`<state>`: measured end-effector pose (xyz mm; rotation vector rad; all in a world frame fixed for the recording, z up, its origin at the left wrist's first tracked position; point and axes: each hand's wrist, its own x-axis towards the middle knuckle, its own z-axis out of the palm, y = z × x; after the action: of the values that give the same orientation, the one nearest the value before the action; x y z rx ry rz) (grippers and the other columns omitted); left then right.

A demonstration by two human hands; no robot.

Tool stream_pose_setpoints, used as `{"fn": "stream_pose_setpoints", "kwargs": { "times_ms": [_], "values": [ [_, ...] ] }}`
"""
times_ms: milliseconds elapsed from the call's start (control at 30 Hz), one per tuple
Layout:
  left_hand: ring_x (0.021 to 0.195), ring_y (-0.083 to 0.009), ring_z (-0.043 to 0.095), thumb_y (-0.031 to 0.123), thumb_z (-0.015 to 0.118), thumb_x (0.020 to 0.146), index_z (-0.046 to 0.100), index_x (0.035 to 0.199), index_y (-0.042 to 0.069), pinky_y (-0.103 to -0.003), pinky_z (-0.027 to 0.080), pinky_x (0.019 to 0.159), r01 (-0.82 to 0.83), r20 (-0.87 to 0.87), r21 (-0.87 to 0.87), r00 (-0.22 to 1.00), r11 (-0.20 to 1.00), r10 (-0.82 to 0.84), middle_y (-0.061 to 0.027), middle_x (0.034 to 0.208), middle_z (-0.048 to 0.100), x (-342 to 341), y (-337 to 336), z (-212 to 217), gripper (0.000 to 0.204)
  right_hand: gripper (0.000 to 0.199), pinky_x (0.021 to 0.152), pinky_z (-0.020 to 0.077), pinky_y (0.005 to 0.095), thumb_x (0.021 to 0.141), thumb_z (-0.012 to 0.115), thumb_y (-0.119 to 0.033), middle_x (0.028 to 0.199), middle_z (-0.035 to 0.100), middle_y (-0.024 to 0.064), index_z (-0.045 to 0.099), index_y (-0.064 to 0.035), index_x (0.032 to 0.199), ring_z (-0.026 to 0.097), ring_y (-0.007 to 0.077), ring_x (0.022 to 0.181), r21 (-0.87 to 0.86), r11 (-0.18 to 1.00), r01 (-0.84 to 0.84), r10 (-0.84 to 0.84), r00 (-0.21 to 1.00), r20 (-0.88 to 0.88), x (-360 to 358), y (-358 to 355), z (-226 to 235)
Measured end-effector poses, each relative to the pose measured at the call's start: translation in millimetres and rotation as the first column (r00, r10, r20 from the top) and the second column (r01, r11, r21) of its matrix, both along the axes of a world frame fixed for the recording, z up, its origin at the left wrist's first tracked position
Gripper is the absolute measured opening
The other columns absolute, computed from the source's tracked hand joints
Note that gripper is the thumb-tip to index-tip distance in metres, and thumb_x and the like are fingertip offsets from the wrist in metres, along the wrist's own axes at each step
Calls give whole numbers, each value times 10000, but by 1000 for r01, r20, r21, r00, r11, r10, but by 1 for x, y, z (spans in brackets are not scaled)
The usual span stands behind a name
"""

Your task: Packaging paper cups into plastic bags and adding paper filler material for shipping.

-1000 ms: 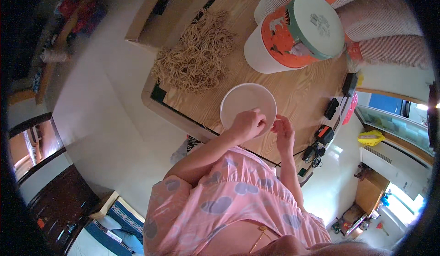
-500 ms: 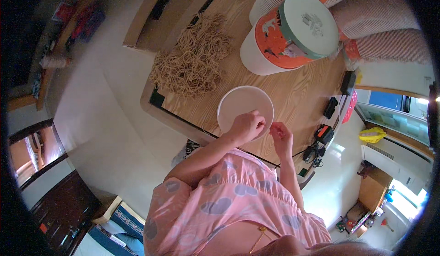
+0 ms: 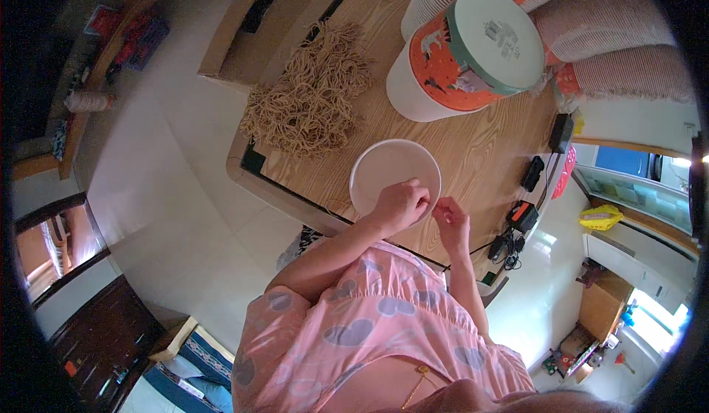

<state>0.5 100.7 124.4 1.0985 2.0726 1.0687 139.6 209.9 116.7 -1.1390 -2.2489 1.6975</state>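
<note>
A white paper tub point(image 3: 380, 165) stands at the near edge of the table, its round mouth toward me. Over the mouth, near the right rim, is my left hand point(image 3: 401, 205), its fingers curled closed. My right hand point(image 3: 453, 224) is just outside that rim, thumb and fingertips pinched together. The fingertips of both hands are close to each other at the rim. Whatever they pinch is too small to make out. Farther left on the table lies a loose heap of tan cord point(image 3: 310, 95).
Behind the tub stands an orange and white tub with a green-rimmed lid point(image 3: 496, 40). Stacks of striped tubs in plastic wrap point(image 3: 628, 73) fill the far right. Black adapters and cables point(image 3: 509, 243) lie along the right table edge point(image 3: 543, 213).
Both hands have shifted very slightly at the rim, the left one a little to the right. The tub and cord stay where they were.
</note>
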Motion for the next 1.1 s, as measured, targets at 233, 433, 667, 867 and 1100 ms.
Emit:
{"fn": "stream_pose_setpoints", "kwargs": {
  "times_ms": [233, 433, 667, 867, 1100],
  "values": [
    [727, -285, 615, 195, 609, 767, 631, 774, 97, -396, 494, 639, 0, 23, 0, 1000, 1000, 0, -92, 792, 596, 2, 0, -5, 100, 64, 646, 442, 250, 821, 607, -36, 776, 608, 0, 593, -35, 884, 526, 79, 723, -14, 998, 57, -57, 998, 27, 1, 0, 1],
    [734, -287, 611, 186, 604, 773, 625, 798, 94, -399, 490, 649, -8, 27, -17, 1000, 1000, 9, -95, 785, 597, 2, -4, -5, 97, 115, 649, 450, 244, 820, 606, -28, 821, 630, 6, 601, -38, 934, 545, 72, 730, -46, 997, 68, -69, 997, -27, -2, -2, 13],
    [722, -289, 611, 158, 615, 760, 614, 799, 80, -394, 485, 638, -33, 55, 0, 998, 999, 33, -96, 782, 606, 4, -3, 0, 87, 113, 682, 483, 253, 815, 591, 7, 842, 648, 32, 623, -24, 920, 592, 99, 754, 109, 993, -53, 48, 997, 54, -1, -2, 9],
    [756, -287, 639, 155, 631, 780, 597, 840, 51, -367, 501, 644, 40, 286, -37, 958, 999, -28, -136, 841, 649, 6, -6, 5, 125, 85, 678, 491, 279, 824, 582, -5, 821, 655, 57, 620, -12, 899, 606, 115, 750, -192, 975, 112, -152, 967, -205, -7, 6, 15],
    [749, -286, 643, 150, 659, 764, 587, 902, 38, -359, 506, 648, -193, 327, 126, 934, 973, 143, -153, 849, 653, 32, 15, -25, 192, 95, 696, 497, 287, 828, 597, -44, 805, 646, 84, 623, 10, 901, 620, 142, 766, 149, 989, 17, -19, 1000, 12, -33, 10, 45]
  ]
}}
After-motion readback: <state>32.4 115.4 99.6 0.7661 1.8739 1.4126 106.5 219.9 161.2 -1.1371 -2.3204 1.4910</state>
